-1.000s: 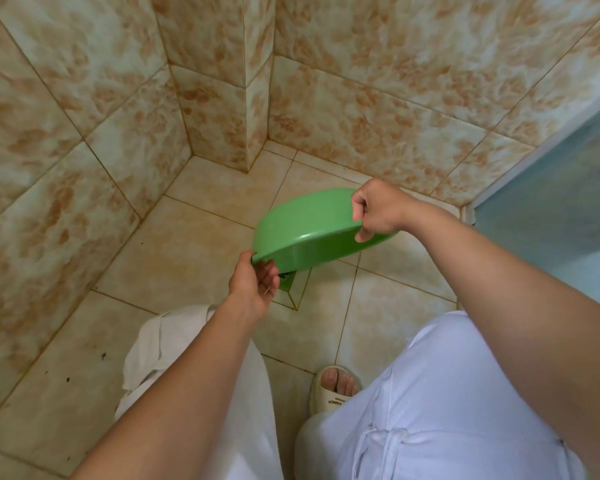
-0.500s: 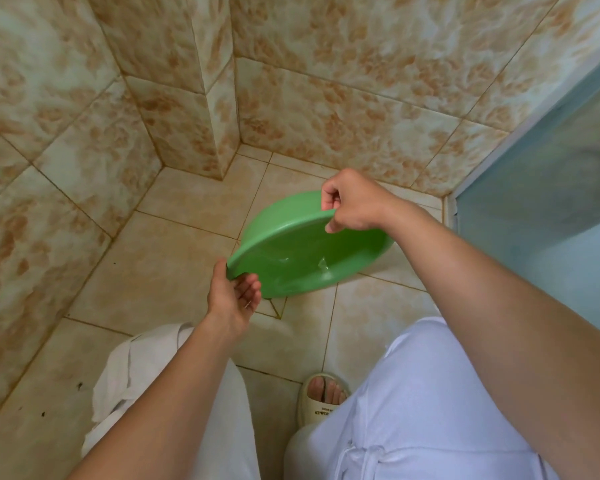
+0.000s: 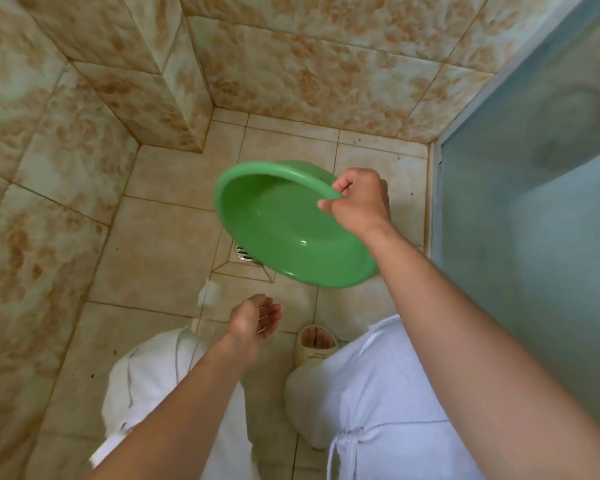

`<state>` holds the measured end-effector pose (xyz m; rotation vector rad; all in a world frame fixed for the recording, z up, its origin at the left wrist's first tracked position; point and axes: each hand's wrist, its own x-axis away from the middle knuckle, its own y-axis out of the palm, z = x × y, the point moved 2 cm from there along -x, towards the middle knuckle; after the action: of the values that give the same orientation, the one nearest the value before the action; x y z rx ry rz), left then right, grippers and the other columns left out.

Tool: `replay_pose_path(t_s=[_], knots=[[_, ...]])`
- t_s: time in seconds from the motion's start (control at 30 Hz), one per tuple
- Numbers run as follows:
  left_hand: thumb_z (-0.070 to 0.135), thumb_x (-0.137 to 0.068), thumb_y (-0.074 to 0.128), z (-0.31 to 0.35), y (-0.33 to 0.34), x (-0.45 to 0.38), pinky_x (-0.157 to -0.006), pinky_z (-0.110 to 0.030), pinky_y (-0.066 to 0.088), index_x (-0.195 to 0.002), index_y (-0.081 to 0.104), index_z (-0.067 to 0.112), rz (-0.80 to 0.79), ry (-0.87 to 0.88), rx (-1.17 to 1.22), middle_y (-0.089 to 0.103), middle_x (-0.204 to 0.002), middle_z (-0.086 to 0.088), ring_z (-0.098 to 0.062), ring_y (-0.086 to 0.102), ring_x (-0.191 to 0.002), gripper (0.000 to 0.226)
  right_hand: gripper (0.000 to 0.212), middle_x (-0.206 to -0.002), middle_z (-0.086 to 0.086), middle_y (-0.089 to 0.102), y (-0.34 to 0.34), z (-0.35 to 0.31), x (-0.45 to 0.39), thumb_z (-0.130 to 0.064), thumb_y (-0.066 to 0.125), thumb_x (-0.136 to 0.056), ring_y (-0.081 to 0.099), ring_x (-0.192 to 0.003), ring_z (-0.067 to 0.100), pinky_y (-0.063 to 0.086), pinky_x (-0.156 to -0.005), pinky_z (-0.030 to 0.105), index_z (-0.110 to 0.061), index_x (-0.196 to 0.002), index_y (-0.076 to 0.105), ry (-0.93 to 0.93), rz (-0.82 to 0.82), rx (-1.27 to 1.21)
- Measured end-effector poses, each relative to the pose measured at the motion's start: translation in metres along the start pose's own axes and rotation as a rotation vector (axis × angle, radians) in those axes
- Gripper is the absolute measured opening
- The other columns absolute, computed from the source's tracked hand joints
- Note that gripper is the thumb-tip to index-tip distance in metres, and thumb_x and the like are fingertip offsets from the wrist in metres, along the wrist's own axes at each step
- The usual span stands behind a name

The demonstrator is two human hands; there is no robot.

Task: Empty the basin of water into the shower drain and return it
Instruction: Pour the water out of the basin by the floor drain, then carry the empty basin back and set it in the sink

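A person stands in a tiled shower stall, the right hand (image 3: pixel 359 202) pinched closed on the rim of a green plastic basin (image 3: pixel 284 233), which hangs tilted in the air above the floor drain (image 3: pixel 244 252), its inside facing the camera. The left hand (image 3: pixel 257 318) hangs loosely open and empty below it, well apart from the basin. Only a faint sheen shows in the bowl, so the pouring looks done and the carry back appears to be next. With 1 hand pinching a wet rim, the basin could slip or swing and knock the frosted shower door (image 3: pixel 534 202) just beside it. The floor tiles (image 3: pixel 160 244) may be wet, and the person's slide sandal (image 3: pixel 316 344) could skid when they turn. Leftover drops might trail out of the stall.
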<state>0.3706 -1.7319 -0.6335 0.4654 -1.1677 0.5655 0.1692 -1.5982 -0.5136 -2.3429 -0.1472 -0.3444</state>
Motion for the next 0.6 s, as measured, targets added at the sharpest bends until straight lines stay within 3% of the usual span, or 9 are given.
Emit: replay_pose_path(t_s=[0.1,0.17,0.23,0.3,0.4,0.5,0.6], knots=[[0.033,-0.099,0.052,-0.012,0.003,0.041,-0.075,-0.037,0.049,-0.12,0.055,0.006,0.01,-0.069,-0.044,0.062,-0.094,-0.01,-0.022,0.058,-0.082,0.034,0.036,-0.059,-0.013,0.054,-0.001,0.003,0.047,-0.022,0.088,-0.057,0.052,-0.056,0.008,0.045,-0.056,0.018,-0.023,-0.056,0.052,0.19,0.032,-0.195],[0.048,-0.097,0.052,-0.017,-0.005,0.07,-0.099,-0.042,0.045,-0.142,0.044,0.014,0.009,-0.072,-0.03,0.053,-0.125,-0.006,-0.021,0.05,-0.115,0.057,0.039,-0.057,-0.006,0.056,-0.002,0.007,0.085,-0.018,0.087,-0.059,0.05,-0.052,0.011,0.043,-0.049,0.015,-0.02,-0.056,0.048,0.355,0.031,-0.367],[0.053,-0.095,0.053,-0.018,-0.023,0.101,-0.11,-0.046,0.039,-0.148,0.039,0.018,0.016,-0.061,0.032,0.043,-0.148,-0.009,-0.024,0.041,-0.135,0.065,0.032,-0.07,0.01,0.068,-0.005,0.01,0.129,-0.013,0.084,-0.065,0.061,-0.061,0.02,0.054,-0.057,0.026,-0.014,-0.064,0.052,0.551,-0.018,-0.56],[0.046,-0.095,0.055,-0.014,-0.043,0.13,-0.105,-0.042,0.043,-0.137,0.049,0.02,0.033,-0.045,0.121,0.05,-0.147,-0.007,-0.021,0.051,-0.127,0.05,0.019,-0.093,0.018,0.074,-0.01,0.006,0.172,-0.007,0.078,-0.072,0.071,-0.08,0.03,0.061,-0.071,0.045,-0.007,-0.083,0.063,0.691,-0.114,-0.776],[0.036,-0.096,0.058,-0.003,-0.077,0.172,-0.098,-0.039,0.048,-0.13,0.058,0.016,0.098,-0.01,0.086,0.064,-0.134,-0.005,-0.018,0.06,-0.118,0.04,0.029,-0.103,0.014,0.074,-0.027,-0.004,0.233,-0.005,0.075,-0.076,0.073,-0.088,0.03,0.06,-0.068,0.039,-0.006,-0.103,0.065,0.794,-0.253,-0.922],[0.031,-0.093,0.064,0.015,-0.103,0.217,-0.079,-0.04,0.057,-0.114,0.064,0.012,0.163,-0.053,0.06,0.071,-0.112,-0.01,-0.023,0.067,-0.105,0.028,0.033,-0.102,0.013,0.069,-0.054,-0.021,0.28,-0.005,0.076,-0.076,0.066,-0.082,0.029,0.058,-0.071,0.038,-0.003,-0.106,0.063,0.888,-0.262,-0.947],[0.028,-0.091,0.065,0.032,-0.118,0.264,-0.063,-0.038,0.06,-0.114,0.063,0.008,0.165,-0.117,0.085,0.071,-0.105,-0.014,-0.028,0.07,-0.094,0.031,0.034,-0.093,0.015,0.062,-0.091,-0.044,0.309,-0.005,0.077,-0.075,0.058,-0.072,0.023,0.058,-0.069,0.037,-0.003,-0.104,0.061,0.925,-0.279,-0.968]])
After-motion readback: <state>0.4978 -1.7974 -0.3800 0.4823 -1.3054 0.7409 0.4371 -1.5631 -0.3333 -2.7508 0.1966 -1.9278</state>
